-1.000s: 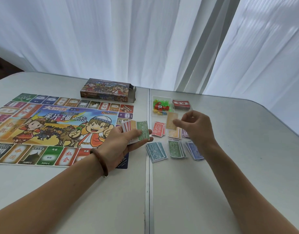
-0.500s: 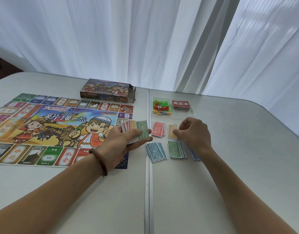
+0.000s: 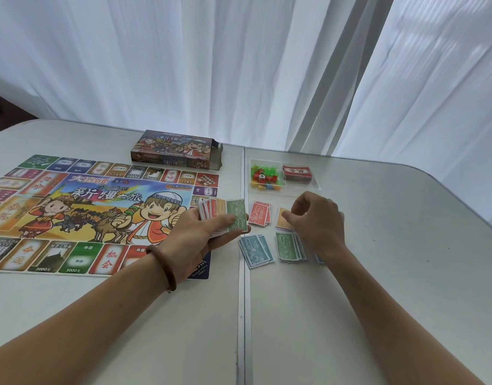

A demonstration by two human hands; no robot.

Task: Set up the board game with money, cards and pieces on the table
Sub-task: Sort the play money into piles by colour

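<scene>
your left hand (image 3: 199, 236) held money (image 3: 225, 215) over the white desk (image 3: 383, 279) by curtains (image 3: 183, 65); your right hand (image 3: 319, 222) touched orange notes (image 3: 282, 221), grip hard to tell.

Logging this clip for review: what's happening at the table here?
A person is sorting play money. The left hand grips a fanned stack of notes, a green 500 on top. The right hand is down at the orange pile, fingers curled; whether it pinches a note is unclear. A red pile, a blue pile and a green pile lie nearby. The board is laid out; pieces sit in a clear tray.
</scene>
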